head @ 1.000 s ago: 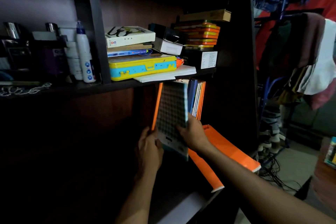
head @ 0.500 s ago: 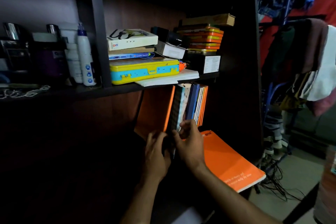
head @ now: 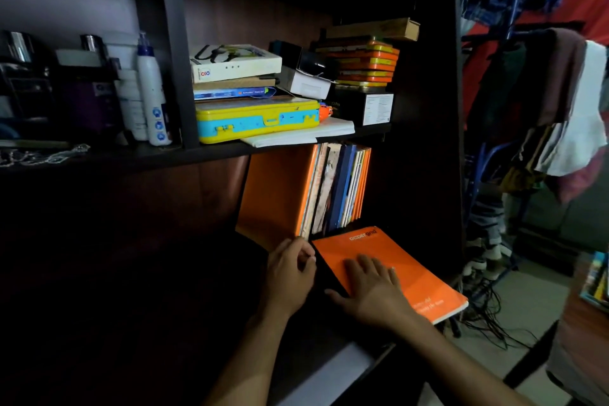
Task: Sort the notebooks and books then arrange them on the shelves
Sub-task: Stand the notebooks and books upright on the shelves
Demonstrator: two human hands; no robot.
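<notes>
Your right hand (head: 375, 293) lies flat, fingers straight, on the orange notebook (head: 405, 267); your left hand (head: 290, 270), loosely curled, holds nothing beside the upright books (head: 336, 188).

Flat orange softcover notebook (head: 389, 260), near right: one. Yellow-and-blue plastic case (head: 257, 120), upper shelf: one. White plastic bottles (head: 152, 89), far left: two. Bare hands: two, left hand (head: 290, 273), right hand (head: 375, 293).
</notes>
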